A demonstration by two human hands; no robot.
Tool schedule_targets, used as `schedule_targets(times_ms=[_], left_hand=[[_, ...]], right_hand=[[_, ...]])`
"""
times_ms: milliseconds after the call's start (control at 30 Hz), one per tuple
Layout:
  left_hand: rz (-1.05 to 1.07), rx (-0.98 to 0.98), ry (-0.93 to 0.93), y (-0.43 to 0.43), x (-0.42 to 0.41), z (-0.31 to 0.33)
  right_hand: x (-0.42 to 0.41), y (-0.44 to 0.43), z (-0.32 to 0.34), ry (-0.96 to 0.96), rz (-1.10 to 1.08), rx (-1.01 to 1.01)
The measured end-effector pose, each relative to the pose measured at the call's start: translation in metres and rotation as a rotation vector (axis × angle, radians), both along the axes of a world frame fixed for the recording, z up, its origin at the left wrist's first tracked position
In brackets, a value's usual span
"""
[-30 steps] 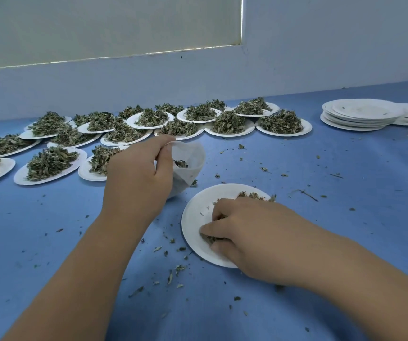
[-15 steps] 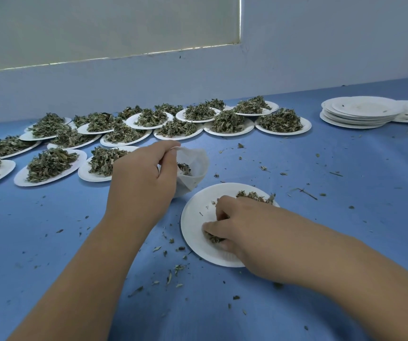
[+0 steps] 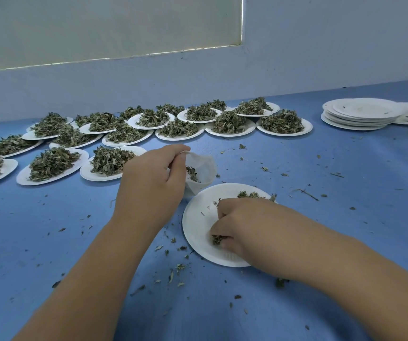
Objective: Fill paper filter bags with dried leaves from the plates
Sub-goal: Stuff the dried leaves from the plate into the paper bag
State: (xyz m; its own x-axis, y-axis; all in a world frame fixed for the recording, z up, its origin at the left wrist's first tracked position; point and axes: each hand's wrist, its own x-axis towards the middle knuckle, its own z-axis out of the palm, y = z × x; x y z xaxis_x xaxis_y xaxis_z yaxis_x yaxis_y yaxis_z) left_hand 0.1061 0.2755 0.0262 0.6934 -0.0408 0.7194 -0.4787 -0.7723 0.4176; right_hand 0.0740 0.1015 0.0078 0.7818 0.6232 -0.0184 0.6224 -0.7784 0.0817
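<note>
Paper filter bag [image 3: 205,166], pinched open by the left hand [image 3: 148,190], gapes just forward-left of the right hand [image 3: 244,227], whose fingers [image 3: 222,209] clutch dried leaves [image 3: 217,239].

Herb-packing workrm: blue table [image 3: 345,217] w/ rows of leaf-piled plates [image 3: 284,133], stack of empties [image 3: 360,114], bare wall [image 3: 321,57], window blind [image 3: 99,28].

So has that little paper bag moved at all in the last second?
Yes. The filter bag has edged slightly right, closer to the rim of the near plate.
</note>
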Motion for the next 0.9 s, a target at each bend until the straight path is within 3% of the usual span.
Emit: schedule_targets(times_ms=[700, 900], left_hand=[[-0.018, 0.020, 0.026, -0.0057, -0.0017, -0.0015], [-0.025, 0.028, 0.042, -0.0073, -0.0032, -0.0018]], right_hand=[[0.0009, -0.0038, 0.0033, 0.014, 0.056, 0.099], [0.0027, -0.0070, 0.0060, 0.066, 0.026, 0.223]])
